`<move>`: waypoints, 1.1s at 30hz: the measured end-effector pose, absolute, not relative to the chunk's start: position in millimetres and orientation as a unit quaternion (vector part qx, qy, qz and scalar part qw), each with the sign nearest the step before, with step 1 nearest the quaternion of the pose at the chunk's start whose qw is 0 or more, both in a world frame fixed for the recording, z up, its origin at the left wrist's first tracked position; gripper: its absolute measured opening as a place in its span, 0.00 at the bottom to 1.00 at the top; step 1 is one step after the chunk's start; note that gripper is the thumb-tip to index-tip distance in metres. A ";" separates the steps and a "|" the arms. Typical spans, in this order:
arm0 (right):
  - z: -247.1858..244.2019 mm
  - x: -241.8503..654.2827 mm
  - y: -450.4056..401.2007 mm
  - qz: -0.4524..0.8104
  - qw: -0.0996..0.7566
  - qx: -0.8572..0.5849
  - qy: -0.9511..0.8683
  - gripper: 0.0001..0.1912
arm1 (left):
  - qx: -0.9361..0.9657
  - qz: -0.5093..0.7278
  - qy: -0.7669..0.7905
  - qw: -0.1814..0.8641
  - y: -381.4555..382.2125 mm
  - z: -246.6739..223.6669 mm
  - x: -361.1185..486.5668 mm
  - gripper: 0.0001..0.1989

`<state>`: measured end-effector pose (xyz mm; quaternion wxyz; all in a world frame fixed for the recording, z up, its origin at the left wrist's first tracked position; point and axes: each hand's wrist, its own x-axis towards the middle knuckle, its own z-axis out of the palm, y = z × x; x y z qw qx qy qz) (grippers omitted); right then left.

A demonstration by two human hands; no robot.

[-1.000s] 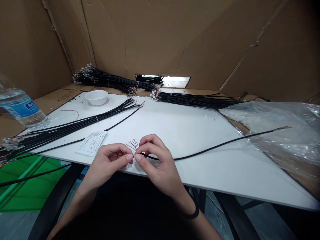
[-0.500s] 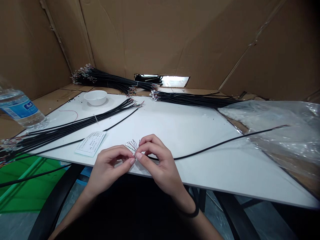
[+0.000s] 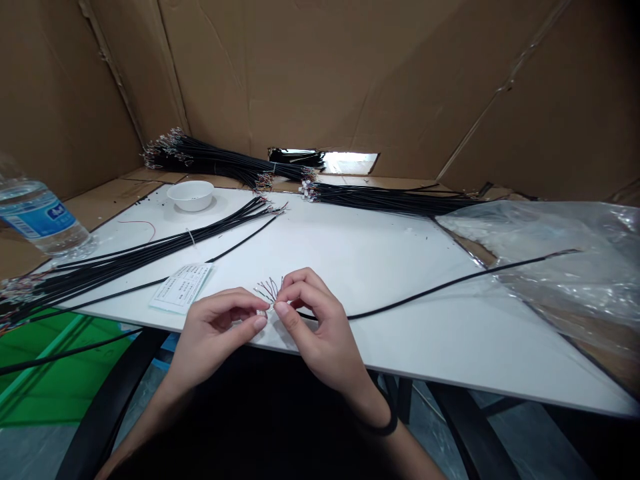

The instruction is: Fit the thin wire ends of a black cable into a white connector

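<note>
My left hand (image 3: 215,331) pinches a small whitish connector (image 3: 261,313) between thumb and forefinger. Just to its right, my right hand (image 3: 320,327) is closed on the stripped end of a black cable (image 3: 415,295). Several thin coloured wires (image 3: 269,288) fan out from that end, above the fingertips. The fingers hide where single wires run, and I cannot tell whether one sits in the connector. From behind my right hand the cable curves off to the right across the white table (image 3: 350,253). A printed label in a clear sleeve (image 3: 183,288) lies beyond my left hand.
Bundled black cables lie at the left (image 3: 145,257), far left (image 3: 210,157) and far right (image 3: 385,199). A white bowl (image 3: 191,196) and a water bottle (image 3: 45,217) stand at the left. Clear plastic bags (image 3: 565,247) cover the right side. Cardboard walls (image 3: 350,73) close the back.
The left fingertips have drawn slightly left, away from the right ones, and the whitish connector now shows in them. The wire fan has shifted a little right.
</note>
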<state>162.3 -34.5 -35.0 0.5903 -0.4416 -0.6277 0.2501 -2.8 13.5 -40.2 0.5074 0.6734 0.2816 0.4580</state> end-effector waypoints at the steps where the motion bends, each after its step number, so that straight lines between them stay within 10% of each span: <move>1: -35.1 162.3 -34.5 0.246 0.593 -0.442 -0.626 0.06 | 0.659 0.450 0.280 0.534 14.3 -39.7 -4.0 0.07; 33: -33.3 158.6 -36.0 0.222 0.596 -0.443 -0.632 0.06 | 0.596 0.417 0.285 0.624 19.2 -38.6 -5.0 0.03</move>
